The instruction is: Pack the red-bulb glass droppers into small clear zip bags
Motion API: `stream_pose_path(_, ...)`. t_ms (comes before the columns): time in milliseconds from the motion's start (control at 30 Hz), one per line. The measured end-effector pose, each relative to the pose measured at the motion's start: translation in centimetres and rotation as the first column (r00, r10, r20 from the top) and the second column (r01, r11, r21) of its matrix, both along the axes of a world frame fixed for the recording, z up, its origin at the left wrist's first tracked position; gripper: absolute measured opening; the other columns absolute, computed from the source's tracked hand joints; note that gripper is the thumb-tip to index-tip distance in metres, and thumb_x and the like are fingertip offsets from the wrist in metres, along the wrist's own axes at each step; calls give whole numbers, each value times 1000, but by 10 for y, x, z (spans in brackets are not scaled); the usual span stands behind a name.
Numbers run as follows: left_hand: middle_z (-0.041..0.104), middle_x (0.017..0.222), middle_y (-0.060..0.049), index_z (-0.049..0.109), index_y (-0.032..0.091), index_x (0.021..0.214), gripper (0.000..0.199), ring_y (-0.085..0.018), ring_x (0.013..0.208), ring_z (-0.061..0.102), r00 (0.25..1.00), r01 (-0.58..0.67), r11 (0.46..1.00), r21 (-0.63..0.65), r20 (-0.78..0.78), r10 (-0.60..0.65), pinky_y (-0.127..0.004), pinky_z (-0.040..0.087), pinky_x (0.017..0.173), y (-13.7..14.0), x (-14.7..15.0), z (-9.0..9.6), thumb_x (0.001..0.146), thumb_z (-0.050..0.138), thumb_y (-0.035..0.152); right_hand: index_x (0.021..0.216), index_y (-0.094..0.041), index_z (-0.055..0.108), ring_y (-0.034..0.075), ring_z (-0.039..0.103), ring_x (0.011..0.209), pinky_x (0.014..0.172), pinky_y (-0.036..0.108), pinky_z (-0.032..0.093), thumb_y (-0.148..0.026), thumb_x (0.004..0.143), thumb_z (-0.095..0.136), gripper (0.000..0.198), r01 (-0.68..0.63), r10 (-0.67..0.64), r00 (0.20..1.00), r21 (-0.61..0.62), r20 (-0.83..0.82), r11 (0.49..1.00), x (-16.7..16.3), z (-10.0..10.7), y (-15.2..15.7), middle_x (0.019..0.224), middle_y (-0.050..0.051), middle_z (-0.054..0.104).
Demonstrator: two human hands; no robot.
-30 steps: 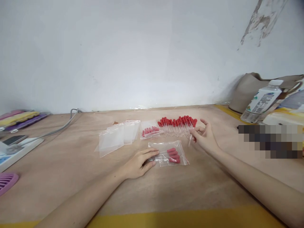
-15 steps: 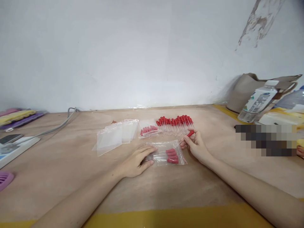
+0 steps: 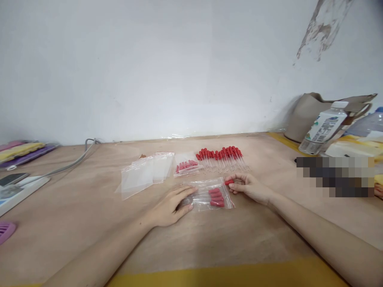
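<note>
Left hand [image 3: 172, 204] lies flat, fingers released, pinning the clear bag [image 3: 209, 194] of droppers. Right hand [image 3: 249, 187] grasps a red-bulbed dropper [image 3: 229, 182] at the bag's right edge.

Two bare forearms, sleeveless, left hand [image 3: 170, 205] and right hand [image 3: 249, 187] ungloved

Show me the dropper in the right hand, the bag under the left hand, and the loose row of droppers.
dropper [image 3: 229, 182], head view, red bulb.
bag [image 3: 206, 187], head view, clear top face.
row of droppers [image 3: 220, 156], head view, red bulbs mid-row.
</note>
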State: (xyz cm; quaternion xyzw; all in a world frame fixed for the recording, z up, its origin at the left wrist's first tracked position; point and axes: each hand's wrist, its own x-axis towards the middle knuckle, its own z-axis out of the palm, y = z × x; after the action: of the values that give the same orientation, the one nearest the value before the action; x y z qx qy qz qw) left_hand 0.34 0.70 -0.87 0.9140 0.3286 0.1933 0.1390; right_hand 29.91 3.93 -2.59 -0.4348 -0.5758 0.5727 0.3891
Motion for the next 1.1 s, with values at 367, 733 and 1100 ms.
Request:
stream_pose_path(367,44,132,-5,36,26,132,45,-22,121,40,1000,-5,1000,12,-22,5,-42,34,100,0,1,1,89,44,30,79,-15,66,6,46,44,38,17,35,-42,60,69,34,3,-14,991,82,136,997,-21,2,8,50,-4,54)
stream_pose_path(733,44,132,-4,35,26,133,45,-22,121,39,999,-18,1000,15,-35,18,-42,34,100,0,2,0,89,44,30,62,-16,57,7,42,37,34,19,32,-39,57,70,27,223,-251,954,174,162,959,-33,-8,9,44,-4,53)
stream_pose_path(1100,41,135,-4,34,26,133,46,-21,123,38,1000,5,1000,16,-30,-5,-40,32,102,1,2,0,89,44,28,65,-15,61,13,57,55,52,25,46,-32,62,66,18,196,-271,939,319,210,927,-37,-12,11,62,3,65)
